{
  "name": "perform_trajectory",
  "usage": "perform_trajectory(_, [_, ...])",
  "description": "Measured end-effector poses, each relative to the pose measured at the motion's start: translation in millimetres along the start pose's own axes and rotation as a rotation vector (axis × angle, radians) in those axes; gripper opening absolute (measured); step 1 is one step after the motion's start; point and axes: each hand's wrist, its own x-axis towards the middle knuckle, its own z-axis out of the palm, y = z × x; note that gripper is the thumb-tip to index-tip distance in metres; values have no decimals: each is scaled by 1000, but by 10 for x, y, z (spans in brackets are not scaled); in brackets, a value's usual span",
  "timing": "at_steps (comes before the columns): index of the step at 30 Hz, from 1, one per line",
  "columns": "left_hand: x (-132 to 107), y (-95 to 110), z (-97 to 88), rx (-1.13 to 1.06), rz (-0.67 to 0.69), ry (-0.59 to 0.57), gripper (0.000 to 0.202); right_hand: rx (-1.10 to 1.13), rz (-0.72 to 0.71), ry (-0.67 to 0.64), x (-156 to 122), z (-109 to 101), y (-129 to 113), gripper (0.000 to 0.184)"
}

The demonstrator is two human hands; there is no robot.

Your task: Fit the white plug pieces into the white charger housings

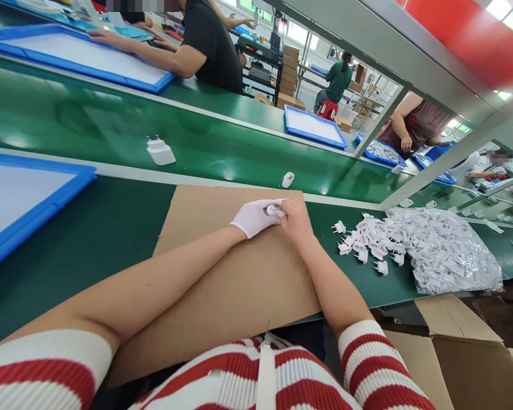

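My left hand (253, 218), in a white glove, is closed around a small white plug charger (275, 211) above the cardboard sheet (239, 290). My bare right hand (298, 220) meets it from the right, its fingers pinched on the charger's near end. The fingers hide much of the charger, and I cannot tell whether a second part is between them. To the right of my right hand, loose white plug parts with metal pins (370, 236) lie in a heap on the green bench.
A clear plastic bag (453, 250) full of white parts spills onto the bench. On the green conveyor belt (222, 154) stand a white charger (161, 152) and a white housing (288, 180). A blue-rimmed tray (38, 213) lies left. Co-workers sit across; open cartons (465, 364) stand lower right.
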Motion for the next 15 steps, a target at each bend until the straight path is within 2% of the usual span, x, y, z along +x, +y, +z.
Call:
perform_trajectory(4, [-45, 23, 7, 77, 4, -8, 50, -21, 43, -19, 17, -59, -72, 38])
perform_trajectory(8, [-107, 80, 9, 332, -71, 9, 37, -32, 66, -14, -11, -102, -174, 39])
perform_trajectory(11, [-97, 123, -18, 418, -77, 15, 31, 41, 112, 13, -27, -74, -205, 39])
perform_trajectory(15, [116, 140, -182, 435, 21, -160, 29, 160, 213, 30, -40, -101, -121, 43])
